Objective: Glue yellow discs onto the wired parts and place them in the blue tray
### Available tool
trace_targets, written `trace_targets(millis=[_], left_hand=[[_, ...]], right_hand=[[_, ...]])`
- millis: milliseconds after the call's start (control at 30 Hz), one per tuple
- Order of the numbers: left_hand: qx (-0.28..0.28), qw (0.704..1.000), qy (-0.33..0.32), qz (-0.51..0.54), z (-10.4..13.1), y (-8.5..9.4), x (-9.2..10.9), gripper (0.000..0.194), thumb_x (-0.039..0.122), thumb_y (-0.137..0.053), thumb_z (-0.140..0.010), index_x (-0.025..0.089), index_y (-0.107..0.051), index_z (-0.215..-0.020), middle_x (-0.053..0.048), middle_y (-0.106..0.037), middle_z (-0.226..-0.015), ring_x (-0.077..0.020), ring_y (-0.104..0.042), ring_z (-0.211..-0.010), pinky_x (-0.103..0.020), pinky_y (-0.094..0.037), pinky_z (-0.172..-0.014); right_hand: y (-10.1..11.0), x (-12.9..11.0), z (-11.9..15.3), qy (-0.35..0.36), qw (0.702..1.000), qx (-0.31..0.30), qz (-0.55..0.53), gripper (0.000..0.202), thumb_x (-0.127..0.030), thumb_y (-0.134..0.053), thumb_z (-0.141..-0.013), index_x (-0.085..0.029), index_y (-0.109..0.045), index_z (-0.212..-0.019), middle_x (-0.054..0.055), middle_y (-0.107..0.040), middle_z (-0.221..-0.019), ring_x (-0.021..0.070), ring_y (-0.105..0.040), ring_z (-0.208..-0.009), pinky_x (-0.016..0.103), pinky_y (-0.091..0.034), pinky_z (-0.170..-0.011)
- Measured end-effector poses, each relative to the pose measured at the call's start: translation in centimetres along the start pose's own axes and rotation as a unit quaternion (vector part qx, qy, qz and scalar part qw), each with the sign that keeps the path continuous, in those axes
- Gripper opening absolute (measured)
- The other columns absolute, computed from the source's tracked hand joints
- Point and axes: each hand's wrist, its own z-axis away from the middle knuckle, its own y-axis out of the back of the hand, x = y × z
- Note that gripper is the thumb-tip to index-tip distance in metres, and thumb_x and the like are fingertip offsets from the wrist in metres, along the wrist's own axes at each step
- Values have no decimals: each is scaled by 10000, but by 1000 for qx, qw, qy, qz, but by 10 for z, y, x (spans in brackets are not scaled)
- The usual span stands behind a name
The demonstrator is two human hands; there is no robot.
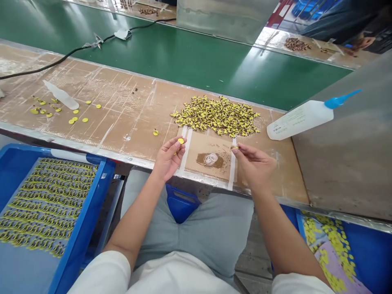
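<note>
Between the thumb and fingers of my left hand (170, 159) is a small round yellow disc (181, 141), with a bit more yellow showing lower in the palm. My right hand (255, 165) pinches a tiny yellow and dark figure (235, 147), mostly covered by the fingertips. On the cardboard between the hands lies a wet brown patch with a clear blob of glue (211, 159). Just beyond them spreads a heap of small yellow and dark figures (217, 116). One disc with a dark figure on it (155, 132) rests left of the heap.
A white bottle with a blue nozzle (301, 120) leans against the metal box at right. Loose discs and a white strip (62, 95) lie at left. A blue tray (104, 179) holds rows of assembled pieces; another bin (364, 245) holds discs. A green belt (196, 53) runs behind.
</note>
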Motion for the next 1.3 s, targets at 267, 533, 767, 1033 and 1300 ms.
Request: trace_targets(millis=[267, 533, 767, 1033, 1300], left_hand=[[-40, 999, -13, 28, 0, 3, -3, 182, 199, -773, -825, 152, -759, -1001, -30, -737, -946, 4, -461, -595, -109, -373, -497], [-41, 999, -14, 29, 1, 2, -3, 179, 203, -770, -821, 166, -768, -996, -37, -737, -957, -2, -410, -576, -115, -348, -484], [-24, 1000, -9, 10, 2, 0, -2, 169, 207, -760, -816, 180, -763, -983, -53, -741, -991, -16, -421, -579, -142, -345, -484], [-33, 999, -9, 20, 3, 1, -2, 181, 203, -761, -821, 167, -757, -998, -47, -738, -975, -12, -431, -585, -139, -346, -488], [-24, 1000, -9, 12, 3, 0, -1, 167, 208, -759, -817, 183, -764, -982, -60, -751, -1014, -15, -434, -583, -140, -361, -484]], right_hand=[[-35, -6, 24, 149, 989, -19, -20, 178, -281, -801, -807, -279, -793, -986, 32, -795, -901, 192, -718, -803, 387, -602, -747], [-42, 1, 27, 219, 976, -5, -4, 280, -139, -817, -757, -300, -797, -985, -3, -761, -756, 163, -637, -674, 322, -522, -623], [-42, 0, 27, 234, 972, -12, 35, 181, -197, -806, -781, -277, -792, -943, -9, -740, -697, 158, -635, -642, 319, -523, -598], [-39, 4, 25, 239, 968, 28, 75, 123, -327, -772, -831, -246, -766, -924, 21, -762, -773, 184, -681, -685, 387, -557, -704], [-37, 5, 25, 274, 957, 15, 93, 146, -284, -765, -827, -293, -778, -973, 10, -752, -756, 183, -663, -665, 395, -539, -738]])
